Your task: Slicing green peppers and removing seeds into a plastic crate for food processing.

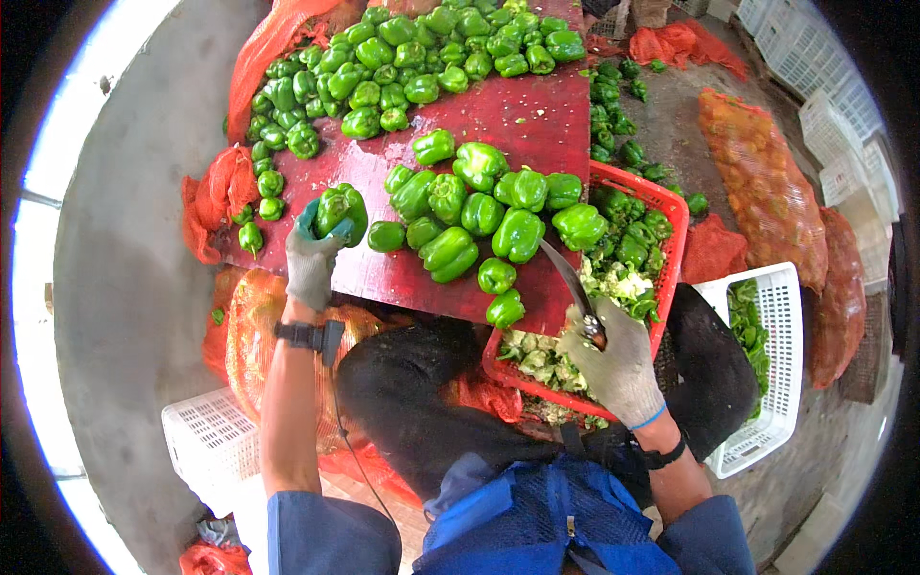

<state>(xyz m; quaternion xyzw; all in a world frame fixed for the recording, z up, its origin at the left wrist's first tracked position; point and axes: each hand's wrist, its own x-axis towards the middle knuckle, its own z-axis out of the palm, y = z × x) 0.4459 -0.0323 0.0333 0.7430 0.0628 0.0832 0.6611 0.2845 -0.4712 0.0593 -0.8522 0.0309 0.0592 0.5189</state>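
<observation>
My left hand (pixel 312 261), in a grey glove with green fingertips, is closed round a green bell pepper (pixel 342 213) over the left part of the red table (pixel 359 273). In my right hand (pixel 613 359), also gloved, is a knife (pixel 567 273) with a curved blade, its tip pointing up and left near the table's right edge. Between my hands lies a loose group of green bell peppers (pixel 448 254) on the table. Under my right hand stands a red crate (pixel 678 225) holding pepper cores, scraps and whole or cut peppers.
A large heap of green peppers (pixel 402 57) covers the table's far side. White crates (pixel 781 355) stand at right and left (pixel 206 422). Filled orange mesh sacks (pixel 757 182) lie on the right. More peppers (pixel 609 105) lie on the floor beyond the table.
</observation>
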